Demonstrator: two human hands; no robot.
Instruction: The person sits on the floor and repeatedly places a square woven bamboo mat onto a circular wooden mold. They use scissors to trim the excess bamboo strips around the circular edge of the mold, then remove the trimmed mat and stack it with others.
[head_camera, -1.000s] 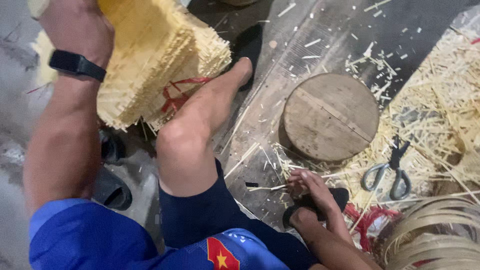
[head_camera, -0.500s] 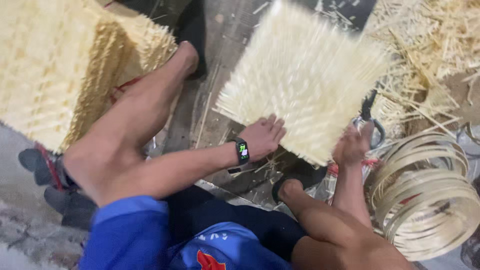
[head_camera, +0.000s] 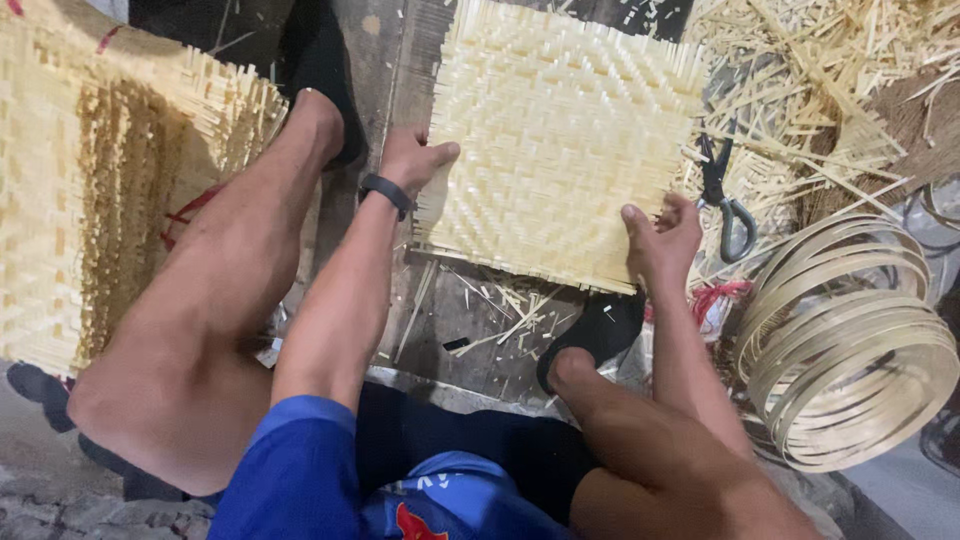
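Bamboo mat (head_camera: 560, 140) flat, squarely ahead

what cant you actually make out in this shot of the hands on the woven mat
- Head view: what lies under the woven mat is hidden by the mat itself.
- Left hand: fingertips tucked at the mat's edge, grip unclear.
- Right hand: palm side hidden by its own back.
- Stack of mats: cut off by the left edge.
- Scissors: blade tips buried in bamboo scraps.
- Coil of bamboo strips: far side cut off by the right edge.
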